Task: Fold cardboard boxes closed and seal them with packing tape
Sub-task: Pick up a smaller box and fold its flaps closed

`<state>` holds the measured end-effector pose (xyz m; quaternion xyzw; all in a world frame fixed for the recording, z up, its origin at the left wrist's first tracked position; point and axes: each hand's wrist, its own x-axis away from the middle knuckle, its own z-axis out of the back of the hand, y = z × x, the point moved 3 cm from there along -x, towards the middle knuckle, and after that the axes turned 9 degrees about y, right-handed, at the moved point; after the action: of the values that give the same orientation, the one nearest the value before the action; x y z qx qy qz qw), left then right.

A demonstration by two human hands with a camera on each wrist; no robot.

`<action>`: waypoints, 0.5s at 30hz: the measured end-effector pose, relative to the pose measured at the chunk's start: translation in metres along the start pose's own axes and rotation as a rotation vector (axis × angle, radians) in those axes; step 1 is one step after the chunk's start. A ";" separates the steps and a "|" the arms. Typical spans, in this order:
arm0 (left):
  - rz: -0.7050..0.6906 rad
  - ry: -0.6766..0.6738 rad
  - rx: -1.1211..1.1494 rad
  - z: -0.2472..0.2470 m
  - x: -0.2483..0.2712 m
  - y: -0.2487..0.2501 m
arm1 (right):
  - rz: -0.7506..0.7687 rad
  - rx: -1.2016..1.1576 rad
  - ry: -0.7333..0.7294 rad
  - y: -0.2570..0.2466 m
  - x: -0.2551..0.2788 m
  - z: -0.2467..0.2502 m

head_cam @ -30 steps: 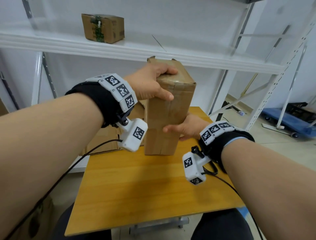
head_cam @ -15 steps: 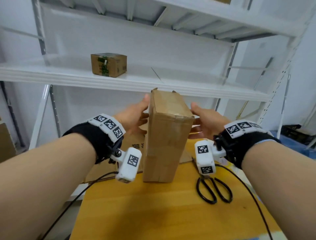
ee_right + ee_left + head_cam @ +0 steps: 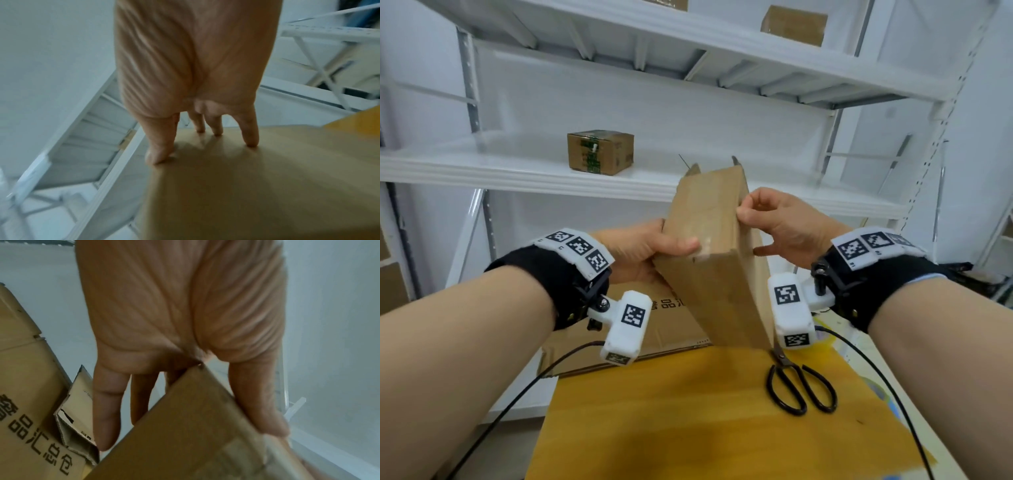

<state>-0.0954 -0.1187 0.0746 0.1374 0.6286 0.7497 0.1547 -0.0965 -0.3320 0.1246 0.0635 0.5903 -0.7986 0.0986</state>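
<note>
A tall brown cardboard box point(image 3: 712, 253) is held tilted above the wooden table point(image 3: 688, 428). A taped face looks up at me and the loose flaps point away toward the shelf. My left hand point(image 3: 671, 246) grips its near left corner, thumb on the taped face and fingers underneath; the left wrist view shows the box point(image 3: 195, 434) wedged between thumb and fingers. My right hand point(image 3: 756, 219) holds the right side, thumb at the edge and curled fingertips point(image 3: 251, 141) on the side face point(image 3: 257, 186).
Black scissors point(image 3: 799, 387) lie on the table under my right wrist. A flattened printed carton point(image 3: 664, 329) leans at the table's far left edge. A small sealed box point(image 3: 599, 152) sits on the white shelf behind, and another point(image 3: 792, 25) sits higher up.
The box stood upright on the table with my hands at its sides. It is now lifted and tipped, top end away from me, and both hands have closed on it.
</note>
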 end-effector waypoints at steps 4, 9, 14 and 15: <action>0.014 0.114 0.089 0.013 -0.008 -0.016 | 0.069 0.162 0.052 -0.016 0.006 -0.009; 0.132 0.354 0.074 0.049 -0.008 -0.042 | -0.023 0.157 -0.175 -0.013 0.009 -0.046; 0.147 0.369 0.076 0.068 0.008 -0.059 | -0.091 0.230 0.050 0.008 -0.018 -0.041; 0.144 0.406 0.044 0.071 0.007 -0.063 | -0.127 0.255 0.065 0.017 -0.022 -0.039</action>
<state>-0.0702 -0.0420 0.0250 0.0316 0.6517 0.7572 -0.0320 -0.0716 -0.2977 0.1022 0.0641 0.4898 -0.8693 0.0198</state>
